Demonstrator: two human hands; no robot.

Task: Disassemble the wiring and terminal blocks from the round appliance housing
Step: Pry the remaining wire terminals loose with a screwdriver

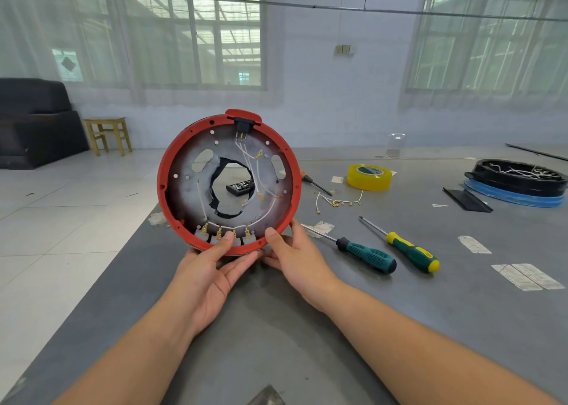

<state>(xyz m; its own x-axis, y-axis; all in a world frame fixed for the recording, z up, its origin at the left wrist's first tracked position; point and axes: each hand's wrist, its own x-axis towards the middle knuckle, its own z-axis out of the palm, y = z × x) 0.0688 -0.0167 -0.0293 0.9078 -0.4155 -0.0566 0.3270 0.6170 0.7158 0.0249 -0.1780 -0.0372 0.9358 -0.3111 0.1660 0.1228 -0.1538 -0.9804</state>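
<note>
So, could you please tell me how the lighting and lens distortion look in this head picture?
Head view: daylight from the curtained windows lights the scene evenly; shadows on the grey table are soft. The wide lens bows straight lines near the edges. The red housing held by both hands is sharp.

Round red housing (162,186) upright on edge, white wiring (249,162) inside, brass terminals (218,233) along bottom

black ring (519,180) cut off right, sofa (33,122) cut off left
</note>
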